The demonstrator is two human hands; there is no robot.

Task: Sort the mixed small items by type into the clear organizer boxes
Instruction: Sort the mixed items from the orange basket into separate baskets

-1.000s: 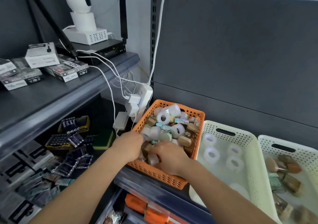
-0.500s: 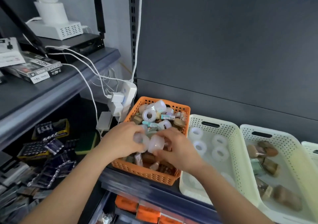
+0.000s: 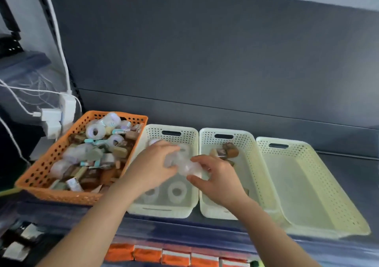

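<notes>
Half a second ago both my hands were over the orange perforated plastic basket of mixed items at the left. Now they are to its right, above the first cream perforated plastic basket, and they have brought the translucent tape rolls with them. My view has also swung right, so the third cream basket at the far right now shows in full. My left hand reaches in from the near left with its fingers curled round the left side of the rolls. My right hand comes in from the near right, thumb below and fingers above, pinching their right side. The rolls are blurred, so I cannot count them. Two more white tape rolls lie on the floor of that basket beneath my hands. Brown pieces sit in the second cream basket just beside it.
</notes>
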